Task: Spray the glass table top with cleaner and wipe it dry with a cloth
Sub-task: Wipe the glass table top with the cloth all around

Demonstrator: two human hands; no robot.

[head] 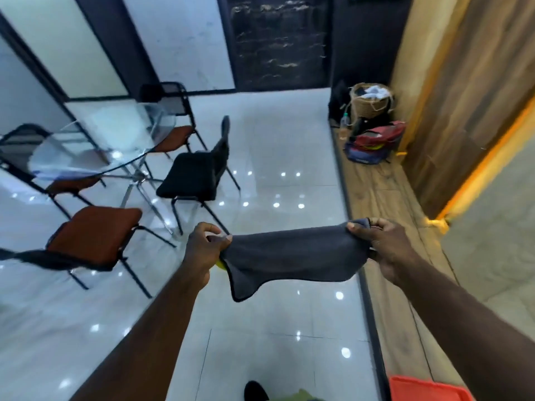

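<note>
**Cloth stretched between both hands, glass table beyond**

Near right, the corner of an orange object (pixel 428 389) meets the bottom edge. At near centre, the left hand (pixel 207 247) pinches one corner of a dark grey cloth (pixel 295 256) between thumb and curled fingers. The right hand (pixel 382 247) grips the opposite corner likewise. The cloth hangs stretched above the tiled floor (pixel 289 183), its lower edge sagging. A yellow sliver (pixel 221 265), mostly hidden, shows under the left hand. Farther left, a brown-seated chair (pixel 95 235) and a black chair (pixel 197 175) stand beside the round glass table top (pixel 101 140), well apart from the cloth. Far right, a woven basket (pixel 370 102) and bags (pixel 373 143) rest on a wooden ledge (pixel 376 192).
</note>
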